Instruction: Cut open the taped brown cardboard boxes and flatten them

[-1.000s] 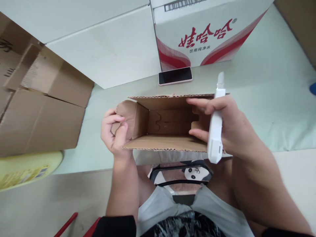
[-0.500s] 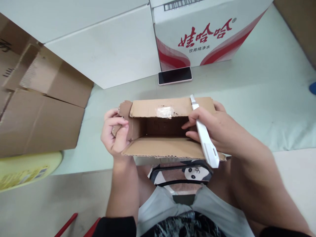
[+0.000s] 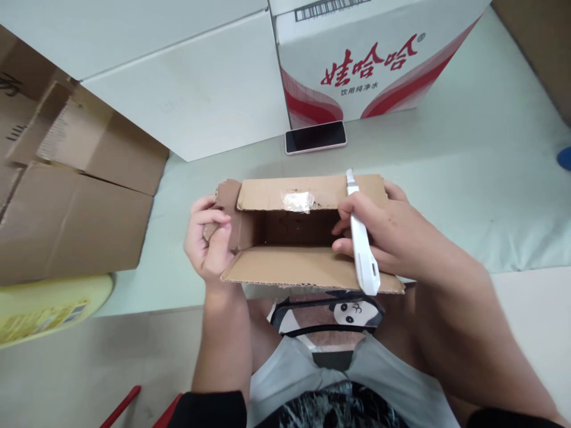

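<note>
A small brown cardboard box [image 3: 307, 264] is held with its opening towards me, and nothing shows inside its dark interior. My left hand [image 3: 209, 238] pinches the torn side flap at the box's left end. At the other end, my right hand [image 3: 379, 229] holds a white utility knife [image 3: 363, 249] upright across the opening, its tip pointing away from me. Fingers of that hand also reach into the box mouth, and one lies behind the far flap. That far flap [image 3: 263, 193] is folded over the opening and carries a piece of clear tape [image 3: 298, 201].
Behind the box a phone [image 3: 316, 138] lies on the pale green tabletop [image 3: 482, 196]. White cartons [image 3: 200, 101] and a red-lettered carton [image 3: 379, 65] stand at the back. Brown cartons [image 3: 89, 220] and a yellow container [image 3: 53, 306] are at left. A panda-printed item [image 3: 312, 321] lies across the lap.
The far flap has come down over the opening, showing its taped side. My right hand has shifted left with the knife. My left hand has stayed at the side flap.
</note>
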Motion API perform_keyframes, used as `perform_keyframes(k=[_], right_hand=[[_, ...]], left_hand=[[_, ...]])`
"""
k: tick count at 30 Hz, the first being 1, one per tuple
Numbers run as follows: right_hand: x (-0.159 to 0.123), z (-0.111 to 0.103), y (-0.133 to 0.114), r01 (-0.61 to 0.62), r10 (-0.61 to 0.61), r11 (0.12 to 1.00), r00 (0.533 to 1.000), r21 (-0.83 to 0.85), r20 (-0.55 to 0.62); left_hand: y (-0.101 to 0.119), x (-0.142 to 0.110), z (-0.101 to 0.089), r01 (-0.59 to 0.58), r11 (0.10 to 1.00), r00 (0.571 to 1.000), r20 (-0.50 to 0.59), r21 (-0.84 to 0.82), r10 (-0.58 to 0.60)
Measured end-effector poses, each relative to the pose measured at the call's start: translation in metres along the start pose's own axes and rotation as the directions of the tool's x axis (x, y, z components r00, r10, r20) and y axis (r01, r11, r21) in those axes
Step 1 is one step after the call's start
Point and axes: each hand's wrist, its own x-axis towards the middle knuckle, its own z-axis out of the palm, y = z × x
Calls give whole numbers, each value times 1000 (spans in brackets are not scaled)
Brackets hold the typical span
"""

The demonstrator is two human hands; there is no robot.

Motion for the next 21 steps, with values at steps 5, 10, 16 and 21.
perform_keyframes(k=[5, 10, 16, 21], right_hand=[[-3, 4, 3, 27, -26, 999, 999, 23, -33], [-4, 7, 4, 37, -35, 998, 998, 48, -46], [-6, 8, 4, 35, -29, 994, 997, 101, -68], [-8, 1, 3, 73, -41, 978, 986, 196, -162]], left_hand=[[0, 0, 0, 9, 1000, 1000, -4, -4, -9], [-1, 1, 1, 26, 999, 1000, -11, 30, -26], [-1, 0, 0, -7, 999, 1000, 10, 47, 6], [0, 0, 1, -12, 1000, 1000, 2, 6, 12]])
